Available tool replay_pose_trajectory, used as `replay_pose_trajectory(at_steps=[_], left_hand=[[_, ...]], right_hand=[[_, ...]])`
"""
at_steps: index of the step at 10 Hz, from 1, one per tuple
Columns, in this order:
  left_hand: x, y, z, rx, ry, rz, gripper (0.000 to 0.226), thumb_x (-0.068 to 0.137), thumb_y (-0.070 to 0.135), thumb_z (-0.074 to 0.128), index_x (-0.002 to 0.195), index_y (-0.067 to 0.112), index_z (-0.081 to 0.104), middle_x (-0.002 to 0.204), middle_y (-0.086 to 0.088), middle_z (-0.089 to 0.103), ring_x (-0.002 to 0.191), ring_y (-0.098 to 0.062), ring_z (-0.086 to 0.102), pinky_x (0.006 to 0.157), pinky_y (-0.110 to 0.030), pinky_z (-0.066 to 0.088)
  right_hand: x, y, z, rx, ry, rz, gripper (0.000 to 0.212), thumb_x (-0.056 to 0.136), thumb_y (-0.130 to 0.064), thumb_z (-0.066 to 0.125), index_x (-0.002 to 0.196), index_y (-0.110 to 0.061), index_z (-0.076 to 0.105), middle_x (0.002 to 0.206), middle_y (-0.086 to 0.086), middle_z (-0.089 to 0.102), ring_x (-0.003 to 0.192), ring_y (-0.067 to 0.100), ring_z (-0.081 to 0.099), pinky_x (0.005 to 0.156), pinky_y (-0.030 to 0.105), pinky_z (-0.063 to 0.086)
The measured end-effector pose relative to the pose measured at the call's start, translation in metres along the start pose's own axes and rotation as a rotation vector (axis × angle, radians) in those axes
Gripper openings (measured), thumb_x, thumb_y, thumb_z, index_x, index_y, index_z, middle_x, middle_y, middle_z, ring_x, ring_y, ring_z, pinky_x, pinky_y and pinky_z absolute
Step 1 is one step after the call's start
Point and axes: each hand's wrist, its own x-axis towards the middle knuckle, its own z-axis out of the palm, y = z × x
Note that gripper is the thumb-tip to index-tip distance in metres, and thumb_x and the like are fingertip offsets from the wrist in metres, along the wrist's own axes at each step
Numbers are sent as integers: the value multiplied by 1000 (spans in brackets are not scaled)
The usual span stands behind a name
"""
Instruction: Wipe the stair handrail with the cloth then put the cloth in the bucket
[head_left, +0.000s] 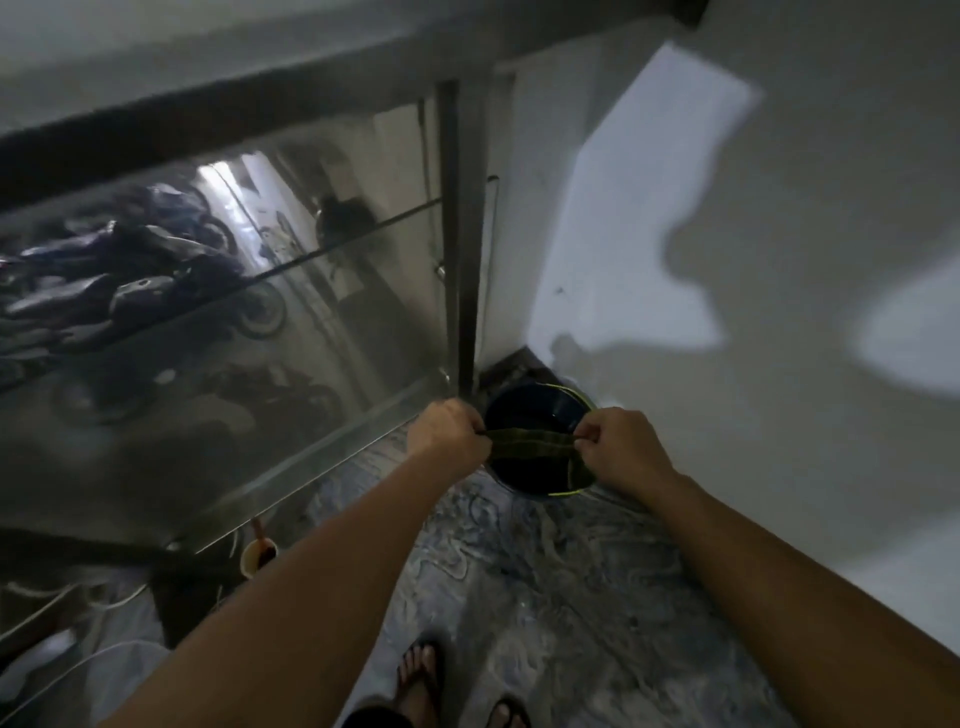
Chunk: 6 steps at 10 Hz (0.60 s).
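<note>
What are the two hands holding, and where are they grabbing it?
A dark green cloth, stretched over the bucket. The left hand pinches its left end and the right hand pinches its right end.

Floor (545, 597): marbled tile, swirled grey and pale veining, dim lighting; meets the light wall (779, 260) along its right edge and a glass balustrade panel (234, 364) along its left; dark bucket (540, 444) with a thin green rim stands on the floor in the far corner, just beside the metal post (465, 234) and near the wall; small cup-like container (258, 555) with dark contents sits at the foot of the glass panel, well apart from the bucket; two feet in dark sandals (421, 670) stand on the tile at the near edge; contents of the bucket cannot be determined.
</note>
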Motion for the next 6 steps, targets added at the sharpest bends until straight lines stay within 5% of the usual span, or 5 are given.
replay_pose_trajectory(at_steps=[1, 5, 6], left_hand=[[65, -13, 52, -21, -55, 38, 22, 77, 21, 66, 98, 23, 71, 102, -5, 68, 94, -22, 64, 84, -34, 54], [235, -81, 264, -45, -6, 219, 20, 81, 12, 64, 98, 9, 73, 103, -13, 71, 99, -27, 65, 90, -38, 53], [245, -95, 292, -68, -30, 218, 35, 80, 18, 64, 115, 12, 66, 111, -12, 68, 104, -26, 63, 93, -32, 50]], right_hand=[[47, 35, 48, 24, 15, 31, 10, 75, -15, 68, 83, -15, 75, 95, 12, 74, 91, 32, 66, 88, 37, 52], [168, 187, 246, 206, 138, 100, 9, 78, -7, 66, 82, -3, 73, 83, 20, 73, 80, 39, 69, 81, 50, 56], [176, 209, 272, 255, 180, 99, 15, 81, -7, 65, 92, -3, 74, 93, 20, 74, 89, 37, 69, 87, 51, 54]])
